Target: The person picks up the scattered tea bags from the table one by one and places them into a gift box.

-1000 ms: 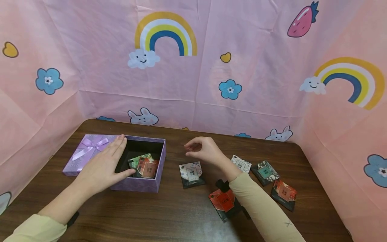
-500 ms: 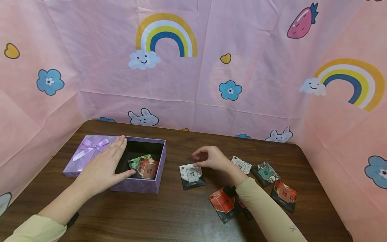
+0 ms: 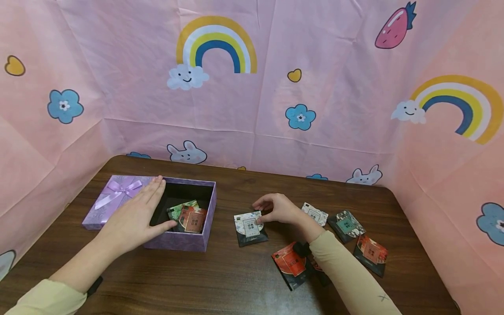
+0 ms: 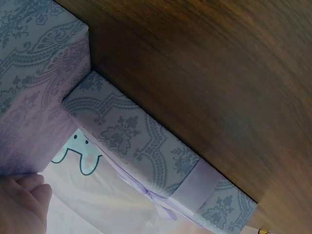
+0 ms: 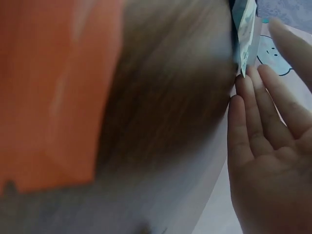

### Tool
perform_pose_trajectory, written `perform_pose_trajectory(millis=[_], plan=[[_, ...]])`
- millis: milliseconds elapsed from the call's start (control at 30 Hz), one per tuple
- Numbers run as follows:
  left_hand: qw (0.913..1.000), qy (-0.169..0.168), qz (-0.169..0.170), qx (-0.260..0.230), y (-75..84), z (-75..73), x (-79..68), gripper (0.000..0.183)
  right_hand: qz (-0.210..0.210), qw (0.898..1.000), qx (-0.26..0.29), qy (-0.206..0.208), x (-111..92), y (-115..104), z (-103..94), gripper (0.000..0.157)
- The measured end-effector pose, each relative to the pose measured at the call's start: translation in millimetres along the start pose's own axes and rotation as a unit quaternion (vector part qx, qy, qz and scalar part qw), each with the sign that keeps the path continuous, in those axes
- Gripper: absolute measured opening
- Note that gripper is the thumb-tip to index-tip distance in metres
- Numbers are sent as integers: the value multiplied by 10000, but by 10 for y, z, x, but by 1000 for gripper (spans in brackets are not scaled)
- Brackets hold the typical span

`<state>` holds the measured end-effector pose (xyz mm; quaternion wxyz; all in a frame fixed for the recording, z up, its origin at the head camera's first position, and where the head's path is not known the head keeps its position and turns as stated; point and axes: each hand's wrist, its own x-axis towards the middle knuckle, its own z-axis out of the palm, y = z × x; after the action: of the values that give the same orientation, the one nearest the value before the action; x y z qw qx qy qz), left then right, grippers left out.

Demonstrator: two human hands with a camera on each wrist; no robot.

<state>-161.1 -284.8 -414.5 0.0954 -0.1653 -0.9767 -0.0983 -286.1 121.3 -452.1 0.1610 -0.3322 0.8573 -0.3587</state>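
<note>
In the head view my left hand [image 3: 135, 212] rests along the left rim of an open purple box [image 3: 177, 241], fingers straight, thumb reaching over the front corner. Inside the box lie a green sachet [image 3: 173, 213] and a red-and-black sachet [image 3: 194, 218]. My right hand [image 3: 281, 210] is at the right edge of a white-and-black sachet [image 3: 250, 236] lying on the table. The right wrist view shows that sachet [image 5: 247, 34] edge-on, my fingertips touching its edge and my thumb apart from them.
The purple lid [image 3: 103, 205] with a ribbon bow lies left of the box. Right of my right hand are a white sachet [image 3: 315, 214], a green one [image 3: 345, 225] and an orange-red one [image 3: 371, 251]. A red sachet [image 3: 292, 262] lies nearer, another partly under my right forearm.
My right hand has moved right and down to the white-and-black sachet's right edge. The left hand and the box have stayed in place.
</note>
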Motion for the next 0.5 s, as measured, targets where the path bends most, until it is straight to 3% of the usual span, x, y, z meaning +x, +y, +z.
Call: perform_pose_trajectory(millis=[267, 500], plan=[[10000, -24, -18, 5, -1, -6, 15, 112, -197, 9990, -277, -275, -13, -24, 7, 51], [10000, -57, -24, 19, -15, 12, 14, 113, -220, 9982, -419, -379, -12, -30, 23, 48]])
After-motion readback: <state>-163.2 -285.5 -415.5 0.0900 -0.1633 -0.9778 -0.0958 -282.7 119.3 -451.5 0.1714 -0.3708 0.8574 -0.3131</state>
